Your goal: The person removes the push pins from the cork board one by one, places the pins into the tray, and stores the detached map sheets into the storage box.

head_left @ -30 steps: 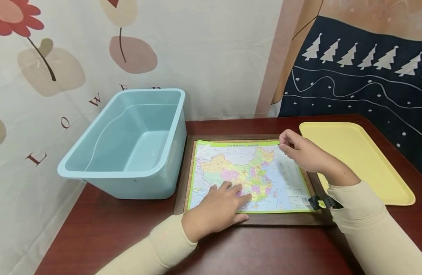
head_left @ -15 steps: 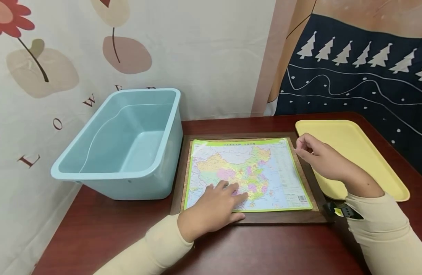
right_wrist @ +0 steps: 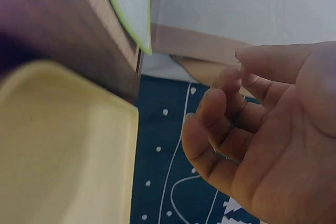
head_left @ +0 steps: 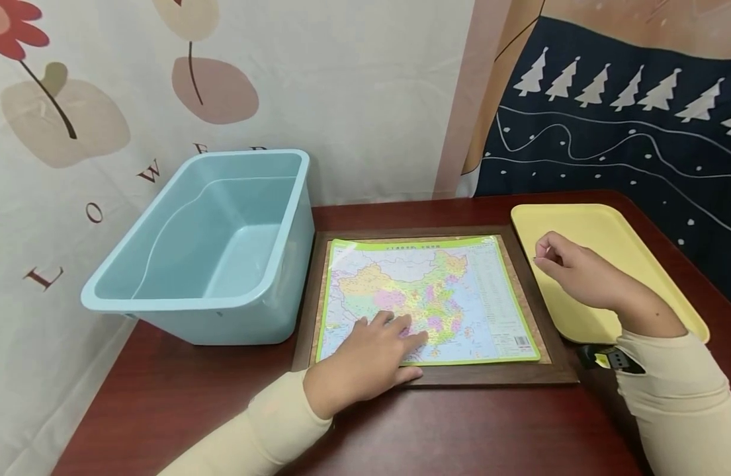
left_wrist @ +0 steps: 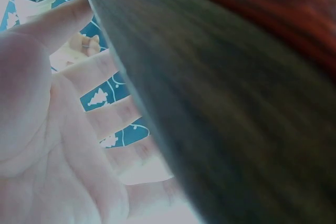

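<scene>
My left hand (head_left: 371, 360) rests with spread fingers on the lower middle of a green-edged map (head_left: 481, 297). The map lies on a cork board with a dark wooden frame (head_left: 484, 377). In the left wrist view, the open palm (left_wrist: 58, 145) shows beside the frame. My right hand (head_left: 585, 271) hovers over the left part of a yellow tray (head_left: 633, 251), apart from the board. Its thumb and index finger pinch something tiny, like a small pin (right_wrist: 239, 61); most of it is hidden by the fingertips. The map's near-tray corner (right_wrist: 147, 48) lifts off the board in the right wrist view.
A deep light-blue plastic tub (head_left: 240, 304) stands left of the board on the dark red table (head_left: 490, 430). Behind the table hang a pale flower-print cloth (head_left: 371, 99) and a dark blue cloth with white trees (head_left: 615, 125).
My right hand has moved right, from the map's upper right corner to above the yellow tray, uncovering that corner. The left hand stays on the map.
</scene>
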`<state>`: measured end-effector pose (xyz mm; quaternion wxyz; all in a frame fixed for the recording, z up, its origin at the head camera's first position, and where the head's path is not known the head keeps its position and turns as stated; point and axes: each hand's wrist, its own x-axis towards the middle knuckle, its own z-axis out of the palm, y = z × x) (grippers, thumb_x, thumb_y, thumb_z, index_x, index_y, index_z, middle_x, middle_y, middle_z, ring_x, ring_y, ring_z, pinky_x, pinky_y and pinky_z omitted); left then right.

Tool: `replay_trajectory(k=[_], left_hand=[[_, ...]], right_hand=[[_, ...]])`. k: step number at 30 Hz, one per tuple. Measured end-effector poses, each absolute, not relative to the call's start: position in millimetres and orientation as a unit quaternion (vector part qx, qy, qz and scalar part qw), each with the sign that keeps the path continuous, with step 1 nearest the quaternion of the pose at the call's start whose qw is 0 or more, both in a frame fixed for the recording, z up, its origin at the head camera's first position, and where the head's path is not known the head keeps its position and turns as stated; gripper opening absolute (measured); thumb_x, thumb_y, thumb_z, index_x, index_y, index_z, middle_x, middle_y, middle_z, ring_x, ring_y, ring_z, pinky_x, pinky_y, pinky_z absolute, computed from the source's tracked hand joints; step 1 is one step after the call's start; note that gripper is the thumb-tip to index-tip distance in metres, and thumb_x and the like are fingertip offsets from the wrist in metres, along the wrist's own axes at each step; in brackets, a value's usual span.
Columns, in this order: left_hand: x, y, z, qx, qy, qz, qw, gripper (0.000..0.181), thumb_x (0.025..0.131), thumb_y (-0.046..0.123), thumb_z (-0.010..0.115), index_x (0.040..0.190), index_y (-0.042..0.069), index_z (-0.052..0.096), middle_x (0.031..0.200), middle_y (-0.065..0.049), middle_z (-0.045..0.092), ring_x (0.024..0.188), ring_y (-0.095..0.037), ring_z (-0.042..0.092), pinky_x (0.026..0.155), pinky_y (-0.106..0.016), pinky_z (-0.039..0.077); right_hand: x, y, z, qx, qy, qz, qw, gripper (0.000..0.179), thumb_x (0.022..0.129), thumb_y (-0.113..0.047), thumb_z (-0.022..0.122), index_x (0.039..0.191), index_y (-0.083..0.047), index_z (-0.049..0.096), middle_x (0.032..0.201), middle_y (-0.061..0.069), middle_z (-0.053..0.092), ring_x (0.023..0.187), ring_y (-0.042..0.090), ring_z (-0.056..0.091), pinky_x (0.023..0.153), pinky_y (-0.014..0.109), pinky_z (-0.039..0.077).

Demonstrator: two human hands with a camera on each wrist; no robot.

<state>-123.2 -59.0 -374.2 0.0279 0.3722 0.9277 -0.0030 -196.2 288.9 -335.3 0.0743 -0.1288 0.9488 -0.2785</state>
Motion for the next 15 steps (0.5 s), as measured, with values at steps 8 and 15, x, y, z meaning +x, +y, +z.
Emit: replay_trajectory(k=[8, 15], left_hand=[[-124, -59, -375, 0.371, 0.928, -0.006, 0.021, 0.05, 0.095, 0.053, 0.061, 0.138, 0.028, 0.06, 0.133, -0.001, 0.06, 0.124, -0.028, 0.055, 0.086, -0.05, 0.054], [-123, -59, -374, 0.37, 0.929, -0.006, 0.02, 0.049, 0.095, 0.053, 0.061, 0.137, 0.028, 0.06, 0.133, -0.001, 0.06, 0.124, -0.028, 0.056, 0.086, -0.05, 0.054]], right_hand=[[-204, 300, -343, -0.111, 0.955, -0.252, 0.112, 0.014, 0.108, -0.018, 0.042, 0.107, -0.004, 0.043, 0.088, 0.01, 0.05, 0.073, 0.021, 0.045, 0.061, 0.032, 0.036], [-207, 308, -351, -0.123, 0.955, -0.234, 0.133, 0.015, 0.108, -0.018, 0.04, 0.102, -0.004, 0.042, 0.082, 0.007, 0.048, 0.066, 0.018, 0.043, 0.06, 0.033, 0.035]])
